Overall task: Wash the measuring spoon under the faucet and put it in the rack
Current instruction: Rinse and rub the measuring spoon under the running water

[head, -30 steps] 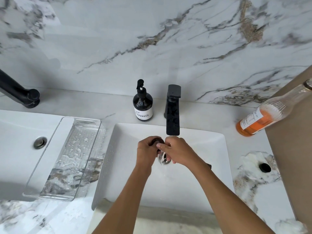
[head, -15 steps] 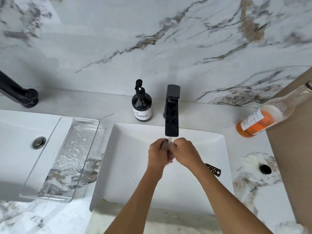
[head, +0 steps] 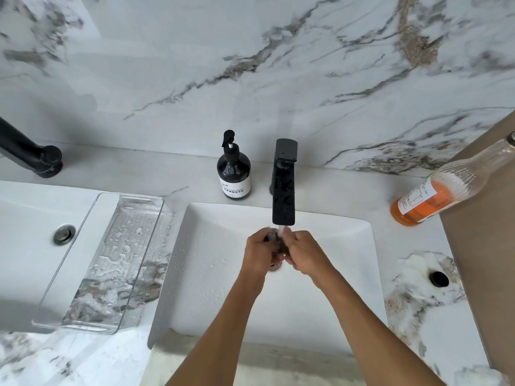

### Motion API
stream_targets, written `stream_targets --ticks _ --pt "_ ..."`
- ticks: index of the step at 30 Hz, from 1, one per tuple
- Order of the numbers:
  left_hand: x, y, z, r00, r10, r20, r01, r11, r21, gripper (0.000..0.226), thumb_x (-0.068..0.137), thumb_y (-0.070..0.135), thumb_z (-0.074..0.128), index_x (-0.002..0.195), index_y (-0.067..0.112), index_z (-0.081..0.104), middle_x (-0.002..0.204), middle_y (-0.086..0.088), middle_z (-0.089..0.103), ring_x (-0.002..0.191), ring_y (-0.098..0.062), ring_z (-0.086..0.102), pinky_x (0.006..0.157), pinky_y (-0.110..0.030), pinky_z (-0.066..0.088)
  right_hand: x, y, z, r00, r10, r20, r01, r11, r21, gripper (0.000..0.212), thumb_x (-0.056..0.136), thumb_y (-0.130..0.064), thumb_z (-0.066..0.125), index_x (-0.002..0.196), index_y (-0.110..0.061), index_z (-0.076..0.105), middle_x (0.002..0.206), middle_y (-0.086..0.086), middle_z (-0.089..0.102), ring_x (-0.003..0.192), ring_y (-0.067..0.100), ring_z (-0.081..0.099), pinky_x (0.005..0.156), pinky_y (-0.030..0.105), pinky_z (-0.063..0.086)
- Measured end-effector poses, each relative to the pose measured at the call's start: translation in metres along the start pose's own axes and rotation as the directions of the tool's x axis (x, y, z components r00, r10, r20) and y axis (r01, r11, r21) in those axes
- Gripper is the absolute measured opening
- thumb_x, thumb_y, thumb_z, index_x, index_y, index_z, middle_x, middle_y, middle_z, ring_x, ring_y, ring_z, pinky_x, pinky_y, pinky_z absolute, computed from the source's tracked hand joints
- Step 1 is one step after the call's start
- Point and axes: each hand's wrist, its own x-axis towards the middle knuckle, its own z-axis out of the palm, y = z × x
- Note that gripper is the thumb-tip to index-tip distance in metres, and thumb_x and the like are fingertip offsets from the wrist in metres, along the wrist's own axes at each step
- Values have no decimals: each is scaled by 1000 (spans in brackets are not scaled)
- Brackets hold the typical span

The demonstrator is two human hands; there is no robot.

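Both hands meet over the white sink [head: 334,302], right under the spout of the black faucet [head: 283,190], where a thin stream of water runs. My left hand [head: 260,253] and my right hand [head: 302,253] are closed around the dark measuring spoon [head: 278,245]. Only a small dark part of the spoon shows between the fingers; its handle is hidden. The clear plastic rack [head: 108,260] lies to the left, bridging the counter and a second sink, wet with drops and holding nothing.
A dark soap pump bottle [head: 233,174] stands left of the faucet. A glass bottle of orange liquid [head: 446,190] stands at the right, by a brown wall. A second black faucet [head: 28,151] and sink drain [head: 64,234] are far left. A black hole [head: 439,279] marks the right counter.
The perforated handle end that stuck out behind my right wrist half a second ago is now hidden. Both hands stay together under the stream, rubbing the spoon.
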Motion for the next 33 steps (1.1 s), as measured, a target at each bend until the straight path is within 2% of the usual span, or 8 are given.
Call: stream_targets --ticks 4,8,10,14,17,21,26,33 --pt "0 -3 -2 998 -7 57 10 998 -54 35 83 -1 41 103 6 69 83 -25 66 73 -35 57 69 -47 43 -3 6 -6 999 29 34 -35 980 198 38 101 -38 46 75 -11 49 62 14 53 43 19 33 41 23 21" --pt "2 -7 -3 998 -54 -34 50 992 -117 21 99 23 53 108 13 68 83 -14 72 72 -31 62 74 -44 52 -2 12 -1 991 -68 -117 69 998 4 42 96 -34 53 64 -7 51 60 12 65 48 20 47 53 29 38" --pt "1 -6 0 993 -94 -70 83 987 -141 32 101 33 54 99 7 71 76 -11 68 65 -28 61 70 -40 54 -3 17 3 981 -115 -158 98 989 -107 45 95 -38 54 66 -4 55 68 13 69 58 25 56 58 33 41" --pt "0 -3 5 986 -139 -97 117 972 -205 37 97 35 62 93 0 71 74 -11 72 63 -23 69 76 -38 62 -9 24 10 953 -233 -193 196 961 -194 35 96 -39 55 67 -19 56 63 2 64 64 26 59 57 35 43" --pt "-2 0 3 993 -118 -26 104 941 -322 30 99 20 60 98 -8 67 84 -26 69 70 -33 64 74 -41 56 -11 21 10 969 -195 -152 190 981 -42 29 97 -49 48 85 -25 60 67 -2 67 55 11 59 54 30 45" --pt "-4 -1 0 995 -49 89 81 908 -412 26 103 12 48 99 -5 67 79 -20 61 62 -28 49 60 -33 41 -11 15 3 992 -117 -43 122 978 171 32 93 -62 48 102 -32 57 65 -1 68 42 3 50 48 23 39" --pt "2 -4 3 997 -56 54 75 875 -479 38 106 12 33 112 -2 68 81 -16 65 55 -25 49 58 -35 37 -14 11 6 975 -222 -27 214 892 398 13 100 -23 58 107 -27 68 57 -4 58 44 5 48 42 15 35" --pt "-6 -2 11 993 68 98 -16 890 -455 24 100 17 55 88 15 76 64 -2 63 47 -15 53 46 -26 47 -14 9 5 959 -278 -46 273 871 408 21 102 -9 50 96 -12 70 52 -12 51 44 3 45 44 12 35"
